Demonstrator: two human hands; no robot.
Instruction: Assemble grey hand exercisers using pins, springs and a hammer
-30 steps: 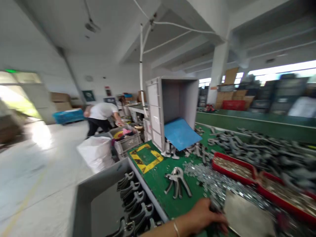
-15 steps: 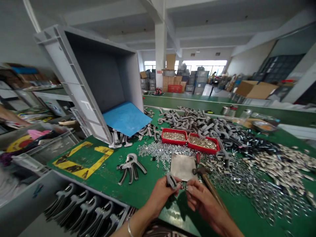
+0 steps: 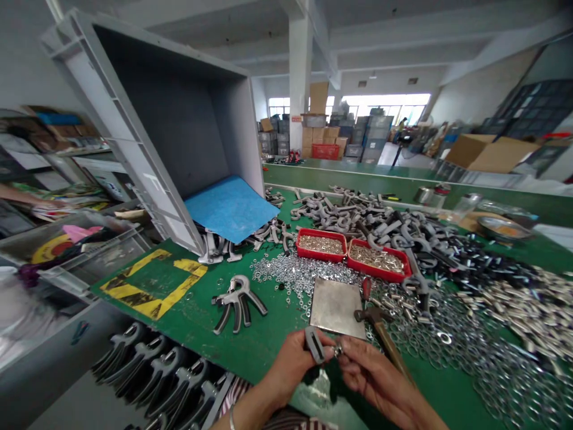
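Two hands: left hand (image 3: 293, 365) clenched on grey metal handle (image 3: 314, 344); right hand (image 3: 373, 376) pinching small metal fitting (image 3: 338, 350), shape hidden by fingers.

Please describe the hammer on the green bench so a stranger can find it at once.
Start at the two red trays on the green workbench. Below them lies a square steel plate. The wooden-handled hammer rests just right of it, its handle running toward the person's right hand, among metal rings.
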